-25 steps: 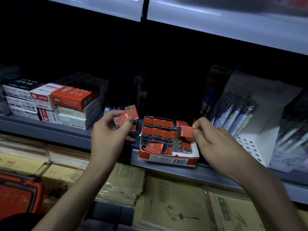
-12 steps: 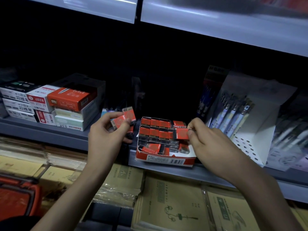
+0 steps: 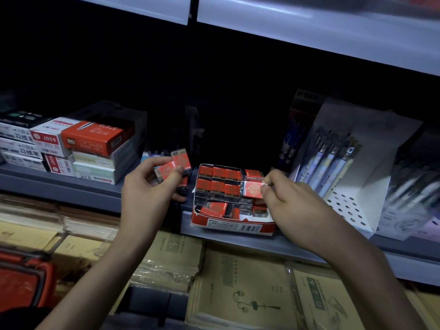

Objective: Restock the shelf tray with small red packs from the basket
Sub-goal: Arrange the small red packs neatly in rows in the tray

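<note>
A red-and-white cardboard shelf tray (image 3: 233, 226) sits on the grey shelf edge, holding several small red packs (image 3: 215, 185) in rows, some lying loose at the front. My right hand (image 3: 289, 206) pinches one red pack (image 3: 252, 188) over the tray's right side, level with the top row. My left hand (image 3: 147, 194) stays left of the tray and grips a few red packs (image 3: 175, 166) fanned between thumb and fingers. The orange basket (image 3: 22, 282) shows at the lower left corner.
Stacked stationery boxes (image 3: 78, 148) fill the shelf to the left. A white perforated pen display (image 3: 352, 177) stands right of the tray. Brown paper notebooks (image 3: 240, 289) lie on the lower shelf. An upper shelf front (image 3: 309, 22) overhangs.
My right hand has carried its pack slightly down and left, closer over the tray's right rows. My left hand keeps its packs in much the same place.
</note>
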Action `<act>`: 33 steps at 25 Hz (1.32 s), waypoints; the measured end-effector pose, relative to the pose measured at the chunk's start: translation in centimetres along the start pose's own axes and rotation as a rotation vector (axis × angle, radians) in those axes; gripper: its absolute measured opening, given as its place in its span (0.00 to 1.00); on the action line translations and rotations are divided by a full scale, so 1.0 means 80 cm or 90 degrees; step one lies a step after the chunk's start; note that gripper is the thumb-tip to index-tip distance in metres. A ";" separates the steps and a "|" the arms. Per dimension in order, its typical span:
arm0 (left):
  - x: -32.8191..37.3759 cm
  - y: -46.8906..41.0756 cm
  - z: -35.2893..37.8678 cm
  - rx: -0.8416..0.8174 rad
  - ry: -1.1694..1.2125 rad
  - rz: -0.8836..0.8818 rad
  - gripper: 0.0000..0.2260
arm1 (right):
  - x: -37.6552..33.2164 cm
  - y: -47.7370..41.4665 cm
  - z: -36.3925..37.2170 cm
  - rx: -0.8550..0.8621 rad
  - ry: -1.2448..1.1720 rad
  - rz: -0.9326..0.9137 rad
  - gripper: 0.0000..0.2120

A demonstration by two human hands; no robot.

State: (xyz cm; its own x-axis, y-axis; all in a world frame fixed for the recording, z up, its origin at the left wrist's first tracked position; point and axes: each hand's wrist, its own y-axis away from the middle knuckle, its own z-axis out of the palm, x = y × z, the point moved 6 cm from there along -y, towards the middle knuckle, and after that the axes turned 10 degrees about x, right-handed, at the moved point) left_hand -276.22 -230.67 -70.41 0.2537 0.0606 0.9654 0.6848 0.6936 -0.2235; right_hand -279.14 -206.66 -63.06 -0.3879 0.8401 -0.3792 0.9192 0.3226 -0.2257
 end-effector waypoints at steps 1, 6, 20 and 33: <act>0.000 0.000 0.000 -0.002 0.001 0.001 0.07 | -0.001 -0.001 0.002 0.005 0.002 -0.005 0.09; 0.000 0.001 -0.001 -0.005 -0.003 -0.002 0.07 | -0.002 -0.001 -0.018 0.055 -0.007 0.010 0.09; -0.002 -0.001 -0.001 0.001 -0.004 0.000 0.07 | 0.005 -0.003 -0.001 -0.036 -0.035 0.024 0.08; -0.002 0.000 -0.001 -0.004 0.003 0.001 0.07 | 0.012 -0.014 -0.013 0.127 0.091 -0.009 0.04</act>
State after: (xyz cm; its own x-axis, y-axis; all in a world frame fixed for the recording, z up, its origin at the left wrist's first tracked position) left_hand -276.21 -230.70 -70.54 0.2579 0.0576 0.9645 0.6886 0.6893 -0.2253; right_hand -280.49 -205.72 -62.22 -0.3744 0.8935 -0.2477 0.8767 0.2541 -0.4085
